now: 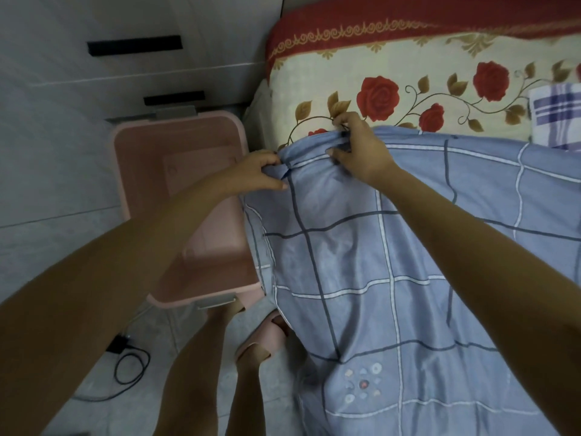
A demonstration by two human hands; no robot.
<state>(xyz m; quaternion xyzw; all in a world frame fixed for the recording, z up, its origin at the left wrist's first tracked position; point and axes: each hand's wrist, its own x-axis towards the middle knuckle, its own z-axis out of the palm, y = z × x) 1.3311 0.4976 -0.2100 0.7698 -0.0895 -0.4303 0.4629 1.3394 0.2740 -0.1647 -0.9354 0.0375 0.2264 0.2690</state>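
Gripping the blue checked sheet's (361, 262) gathered edge, left hand (262, 173) and right hand (358, 149) start folding; pink bin (188, 127) waits unfilled.

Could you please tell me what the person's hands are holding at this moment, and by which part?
Both the left hand and the right hand grip the blue checked bed cover along its bunched far edge, near one corner.

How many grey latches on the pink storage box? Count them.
2: far latch on the pink storage box rim beside the drawers; near latch by the person's legs. The left arm may hide others.
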